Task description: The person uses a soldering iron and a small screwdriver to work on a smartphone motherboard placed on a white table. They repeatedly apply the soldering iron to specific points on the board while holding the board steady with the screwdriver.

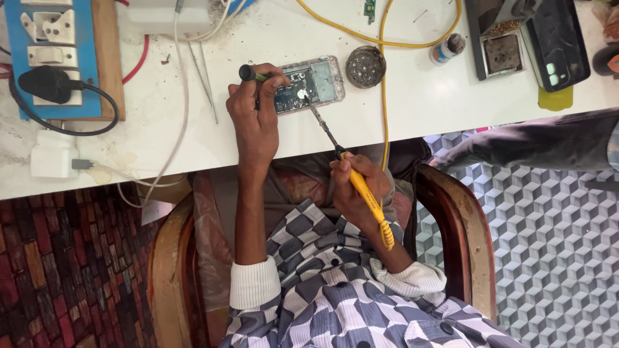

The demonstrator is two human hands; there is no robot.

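Clear-cased opened phone [309, 84] under left hand [255, 116] fingers; right hand [358, 183] fingers around yellow soldering iron [361, 187].

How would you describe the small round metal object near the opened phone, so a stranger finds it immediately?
Start at the white worktable. Find the opened phone under the left hand; the round metal holder lies just beside it, touching the yellow cable. It alone is circular, dark and filled with wire wool.

phone repair workshop — soldering iron [361, 187] | opened phone [308, 84] | tweezers [205, 77] — bench
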